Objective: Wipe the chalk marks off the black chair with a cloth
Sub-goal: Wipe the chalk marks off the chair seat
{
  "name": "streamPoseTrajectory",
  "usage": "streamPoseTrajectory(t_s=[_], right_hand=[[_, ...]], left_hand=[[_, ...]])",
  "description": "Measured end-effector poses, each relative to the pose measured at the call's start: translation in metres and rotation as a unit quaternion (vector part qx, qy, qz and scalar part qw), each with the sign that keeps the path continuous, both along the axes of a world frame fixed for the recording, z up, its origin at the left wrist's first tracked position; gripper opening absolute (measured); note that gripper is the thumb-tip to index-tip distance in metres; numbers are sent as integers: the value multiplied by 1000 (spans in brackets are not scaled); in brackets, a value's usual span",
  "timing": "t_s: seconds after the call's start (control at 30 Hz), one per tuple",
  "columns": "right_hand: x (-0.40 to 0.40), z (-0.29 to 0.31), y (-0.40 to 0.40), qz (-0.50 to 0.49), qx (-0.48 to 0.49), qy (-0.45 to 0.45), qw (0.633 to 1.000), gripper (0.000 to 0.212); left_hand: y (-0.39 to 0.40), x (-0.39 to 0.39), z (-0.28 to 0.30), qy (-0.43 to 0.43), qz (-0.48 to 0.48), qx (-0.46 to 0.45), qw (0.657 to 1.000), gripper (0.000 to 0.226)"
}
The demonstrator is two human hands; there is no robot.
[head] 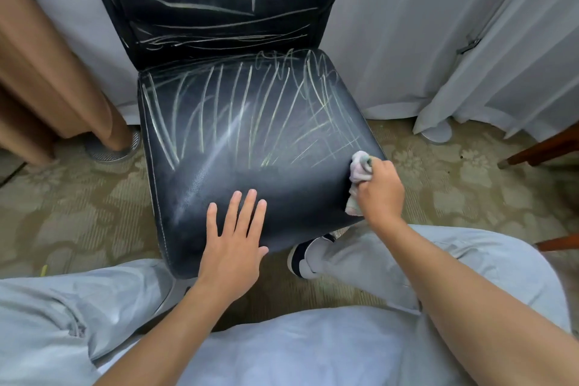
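The black leather chair (219, 172) stands in front of me. Pale chalk marks (238, 103) streak the back half of its seat and the backrest, while the seat's front strip is dark with only a faint smear. My left hand (233, 238) lies flat on the front of the seat, fingers straight and spread. At the seat's right front edge my right hand (380, 191) grips a crumpled whitish cloth (360, 168), which touches the leather there. Part of the cloth hangs below my fist.
White curtains (423, 41) hang behind and right of the chair, a tan curtain (47, 72) on the left. Patterned carpet (78, 213) covers the floor. Brown wooden furniture legs (539, 150) stick in at the right. My knees and a shoe (305, 255) sit close under the seat.
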State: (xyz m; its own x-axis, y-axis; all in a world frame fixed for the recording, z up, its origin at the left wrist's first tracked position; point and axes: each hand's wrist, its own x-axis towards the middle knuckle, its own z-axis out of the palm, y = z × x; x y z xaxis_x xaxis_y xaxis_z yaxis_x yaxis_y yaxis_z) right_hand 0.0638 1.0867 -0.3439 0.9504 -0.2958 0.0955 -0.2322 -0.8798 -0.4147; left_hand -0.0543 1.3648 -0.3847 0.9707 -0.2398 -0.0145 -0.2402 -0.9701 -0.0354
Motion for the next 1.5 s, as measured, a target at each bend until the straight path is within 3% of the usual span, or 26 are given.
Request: streamPoseTrajectory(t_s=[0.07,0.17,0.23,0.3,0.4,0.43,0.6,0.67,0.73,0.8,0.83,0.9,0.97,1.0,1.07,1.13,1.2,1.23,1.3,1.4,1.43,1.5], right_hand=[[-10,-4,20,47,4,-20,999,32],[-36,-15,49,285,-17,-16,958,42],[-24,-10,34,333,-42,-37,941,40],[1,-1,7,254,-74,-48,963,38],[33,3,-34,39,-52,-24,998,37],[33,2,-34,23,-49,-27,998,34],[-23,-9,8,269,-9,-2,963,7],[-12,-9,-3,298,-60,-32,952,40],[12,-6,-25,132,-35,-14,990,45],[22,-1,-35,-20,10,-11,1000,37],[21,-1,-30,-16,0,-14,1000,37],[11,-2,-9,127,-20,-23,991,43],[-3,-3,10,294,-32,-1,955,43],[-4,-5,13,330,-59,2,942,43],[17,-2,4,281,-71,-20,957,43],[41,2,-14,126,-63,-7,990,44],[54,6,-21,24,-33,-3,999,42],[53,9,-13,36,-31,-15,999,42],[35,9,15,163,-30,-47,985,38],[12,3,38,346,-27,-12,938,27],[19,3,35,344,-38,-12,938,27],[43,4,18,239,-57,-26,969,28]], left_hand=[[-10,3,6,2,9,2,1000,98],[-24,15,10,-11,9,2,1000,102],[-26,23,9,-12,10,3,1000,105],[-22,25,4,-21,4,10,1000,103],[-18,21,4,-24,-6,13,1000,98],[-18,21,5,-24,-6,10,1000,97],[-5,21,5,-31,-19,17,999,96],[3,21,5,-38,-27,19,999,96],[10,22,4,-35,-30,29,999,96],[12,23,6,-24,-29,35,999,97],[12,23,6,-23,-26,35,999,97],[12,24,6,-22,-22,30,999,97],[13,24,6,-19,-25,29,999,96],[14,24,6,-16,-26,28,999,96],[16,24,5,-10,-31,26,999,95],[18,24,6,-4,-35,21,999,94],[19,25,8,-2,-40,19,999,95],[19,26,9,0,-44,18,999,98],[21,27,12,8,-48,16,999,109],[25,31,18,22,-60,20,998,119],[27,32,21,23,-65,23,997,120],[31,37,27,25,-73,31,997,119]])
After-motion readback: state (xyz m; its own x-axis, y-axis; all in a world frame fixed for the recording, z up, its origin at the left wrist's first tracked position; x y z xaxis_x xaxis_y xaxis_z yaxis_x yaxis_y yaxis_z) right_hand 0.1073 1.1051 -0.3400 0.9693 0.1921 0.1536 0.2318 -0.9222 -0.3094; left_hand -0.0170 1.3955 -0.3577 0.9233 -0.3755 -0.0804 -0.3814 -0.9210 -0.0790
